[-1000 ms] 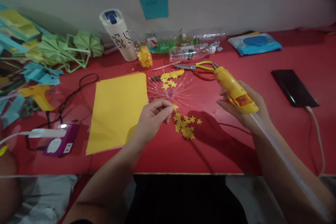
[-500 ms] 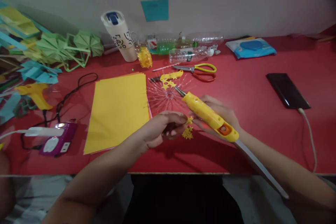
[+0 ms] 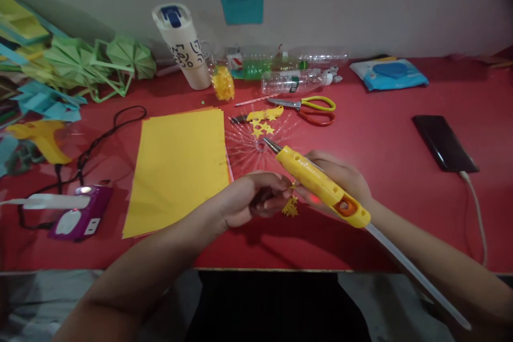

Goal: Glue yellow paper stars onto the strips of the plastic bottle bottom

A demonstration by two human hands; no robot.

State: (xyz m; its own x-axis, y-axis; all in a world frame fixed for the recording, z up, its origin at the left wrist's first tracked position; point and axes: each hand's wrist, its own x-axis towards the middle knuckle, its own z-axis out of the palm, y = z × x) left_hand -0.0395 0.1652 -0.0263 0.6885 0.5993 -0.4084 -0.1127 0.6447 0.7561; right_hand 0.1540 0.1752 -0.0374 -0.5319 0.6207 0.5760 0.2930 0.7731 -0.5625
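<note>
My left hand pinches a small yellow star at its fingertips. In my right hand is a yellow glue gun, its metal nozzle pointing up and left; the fingertips of that hand reach the same star. Several yellow stars hang or lie just below my fingertips; I cannot tell which. Past the nozzle, a clear plastic piece with thin spread strips lies on the red table. More yellow stars rest by its far side, beside a yellow-handled cutter.
Yellow paper sheets lie left of centre. Scissors, plastic bottles, a white tumbler and wipes stand or lie farther back. A phone is right; a second glue gun and purple power adapter are left.
The fingertips of both hands have closed in on the star, which now shows less. The glue gun has shifted slightly against the clear piece. The whole view has shifted a little.
</note>
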